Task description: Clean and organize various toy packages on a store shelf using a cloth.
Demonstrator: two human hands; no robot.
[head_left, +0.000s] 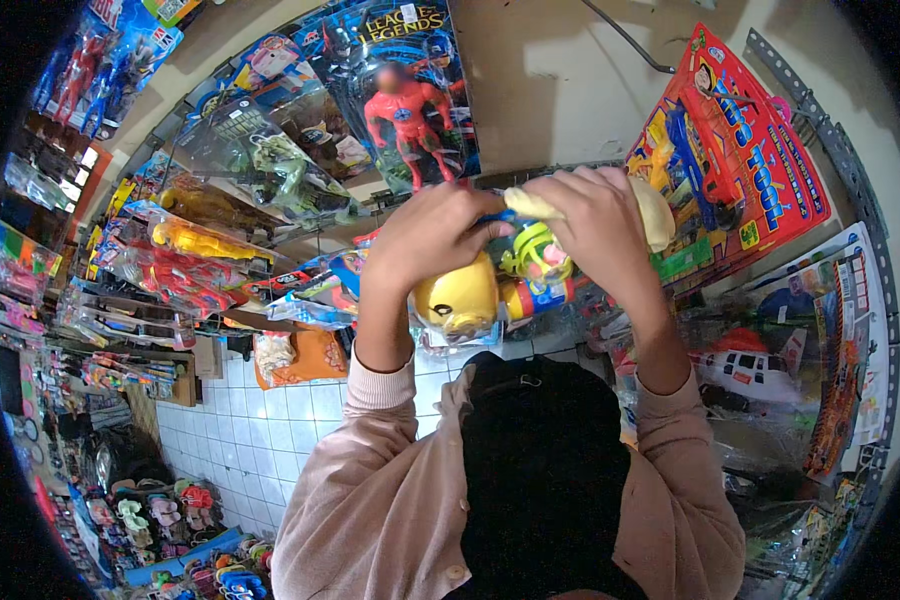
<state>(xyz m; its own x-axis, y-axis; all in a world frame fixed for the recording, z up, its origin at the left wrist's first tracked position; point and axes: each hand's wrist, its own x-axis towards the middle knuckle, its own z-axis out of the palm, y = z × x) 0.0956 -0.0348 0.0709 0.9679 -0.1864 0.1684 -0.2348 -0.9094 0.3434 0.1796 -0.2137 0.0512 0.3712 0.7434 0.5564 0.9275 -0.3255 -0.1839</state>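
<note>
Near the middle of the frame, the left hand (435,235) has its fingers bent inward, thumb and forefinger pinching a blue strip (497,215). Just below these fingers sits a rounded yellow toy (460,295), partly covered by the hand. The right hand (600,225), just right of centre, has its fingers curled over a cream-coloured piece (537,203), which juts out past them toward the left hand. Another pale, rounded part (656,215) shows at that hand's right side; whether the two join is hidden. Between the hands, below the fingertips, lies a bright green toy (535,250). A packaged red figure (413,115) hangs at the upper centre, above the left hand, and a red-backed toy tool set (735,150) fills the upper right.
</note>
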